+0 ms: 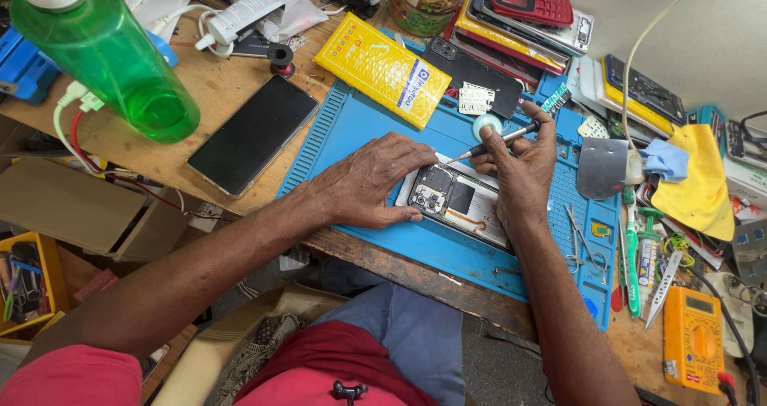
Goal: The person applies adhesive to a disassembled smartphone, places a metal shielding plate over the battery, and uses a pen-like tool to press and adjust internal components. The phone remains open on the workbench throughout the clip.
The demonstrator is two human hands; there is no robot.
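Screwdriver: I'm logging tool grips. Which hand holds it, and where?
The right hand grips the screwdriver by its handle; the left hand steadies the opened phone.

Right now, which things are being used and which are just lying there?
In use: opened phone, steadied by left hand; screwdriver in right hand; blue mat.
Lying about: green bottle, black phone, yellow packet, orange multimeter, yellow cloth.

Worn, scratched wood shows on the table (216,94); the blue mat (359,126) looks matt, ribbed rubber. Glossy black glass on the spare phone (253,133), translucent green plastic on the bottle (112,62), soft yellow cloth (703,182), slim metal screwdriver (499,140).
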